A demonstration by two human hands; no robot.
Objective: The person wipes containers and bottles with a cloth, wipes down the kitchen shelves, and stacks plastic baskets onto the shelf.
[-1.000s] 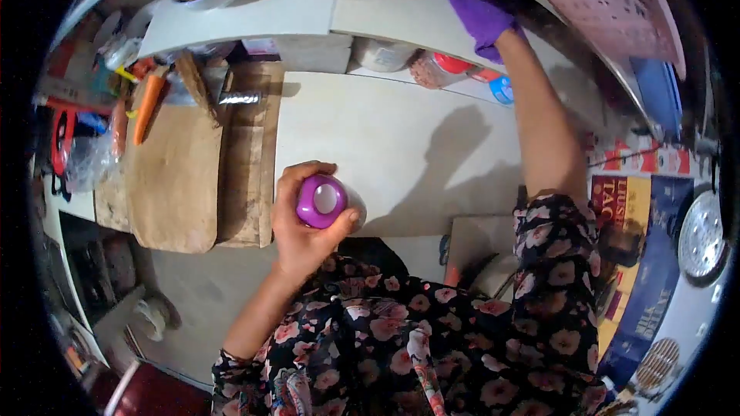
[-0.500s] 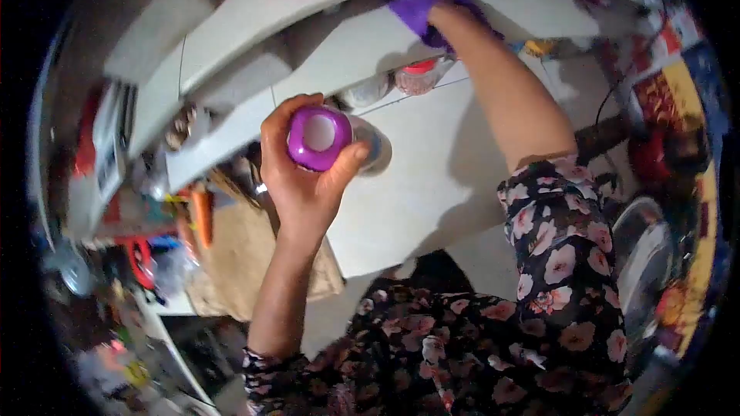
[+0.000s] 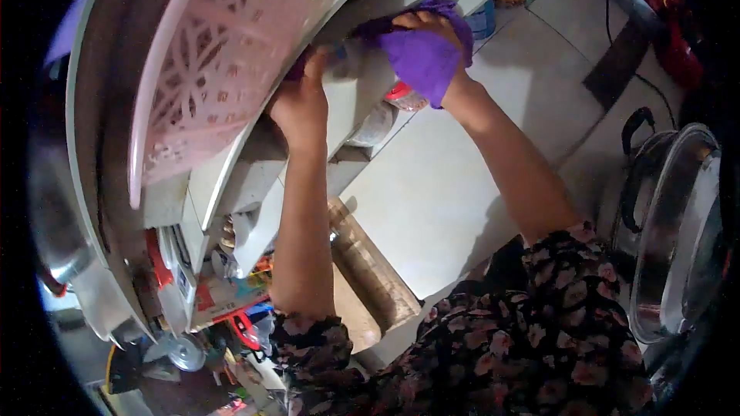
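My left hand [image 3: 302,108] reaches in under the edge of the upper shelf with its fingers curled. It grips the purple-lidded jar [image 3: 296,71], of which only a dark purple sliver shows; the shelf edge and my hand hide the rest. My right hand [image 3: 432,25] is closed on a purple cloth [image 3: 422,58], bunched around the fingers and pressed at the lower shelf [image 3: 362,81]. Just below the cloth stands a red-lidded jar [image 3: 404,95], and beside it is a clear container [image 3: 374,125].
A pink perforated basket [image 3: 223,69] sits on the upper shelf [image 3: 339,4]. A cardboard box [image 3: 370,262] lies on the tiled floor [image 3: 432,200]. Large metal pans [image 3: 655,231] lean at the right, near a black cable [image 3: 655,91]. A blue container [image 3: 482,21] stands beyond the cloth.
My left hand has carried the purple-lidded jar from above the floor up to the shelf. My right hand still holds the cloth at the lower shelf. The view has turned and shifted.
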